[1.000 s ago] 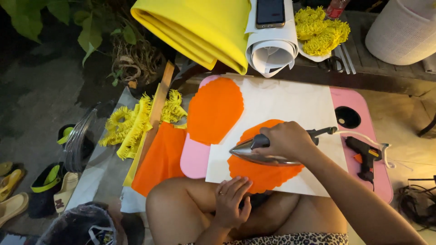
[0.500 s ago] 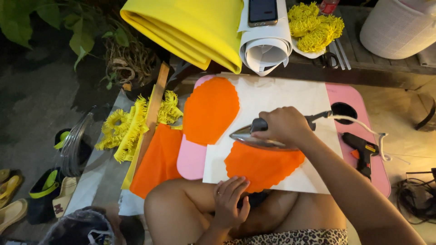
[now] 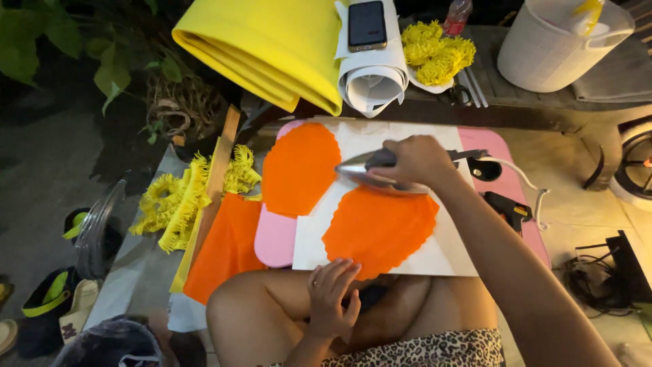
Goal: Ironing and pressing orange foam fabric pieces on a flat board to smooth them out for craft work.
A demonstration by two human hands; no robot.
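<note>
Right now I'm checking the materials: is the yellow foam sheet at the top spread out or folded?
Folded. The yellow foam sheet lies doubled over, its layered edges stacked along the lower side.

Outdoor ground setting, night, lit warmly from above. Dark paved floor [image 3: 47, 170] at left with green foliage [image 3: 41, 41] and dried roots [image 3: 180, 112]. Grey wooden platform [image 3: 543, 102] along the top edge, bearing a white woven basket [image 3: 550, 51]. Pale concrete floor [image 3: 577, 204] at right; wheel [image 3: 635, 166] and black cables [image 3: 598, 278] beside it. Sandals [image 3: 51, 306] lower left.
</note>
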